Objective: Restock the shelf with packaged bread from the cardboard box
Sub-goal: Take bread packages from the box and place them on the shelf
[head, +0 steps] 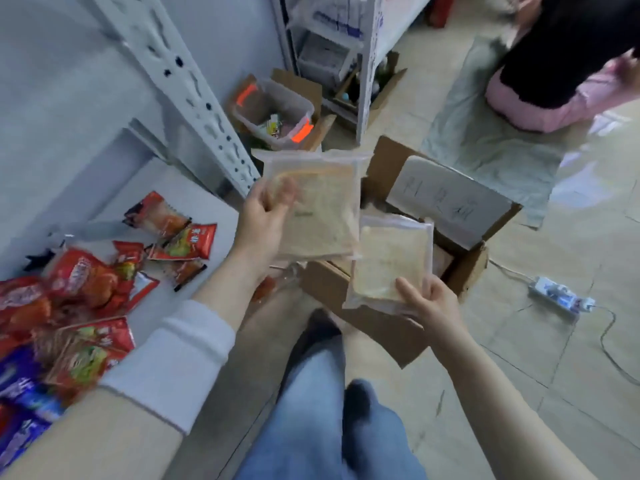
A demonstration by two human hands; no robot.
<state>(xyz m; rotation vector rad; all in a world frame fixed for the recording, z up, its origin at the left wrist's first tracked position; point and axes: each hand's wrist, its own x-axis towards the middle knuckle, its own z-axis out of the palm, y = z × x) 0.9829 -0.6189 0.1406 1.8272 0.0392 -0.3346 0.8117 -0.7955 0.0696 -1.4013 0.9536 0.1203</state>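
Mid-frame above box (471, 268) | my left hand (265, 220) grips bread pack (322, 209), right hand (429, 303) grips second pack (391, 261) | shelf (201, 206) at left shows snacks (86, 278), no bread yet | stocking barely begun, I judge

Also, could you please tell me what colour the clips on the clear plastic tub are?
The clips are bright orange, clearest in the head view.

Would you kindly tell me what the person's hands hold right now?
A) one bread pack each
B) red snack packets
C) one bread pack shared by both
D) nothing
A: the left hand grips one bread pack, the right hand grips a second bread pack.
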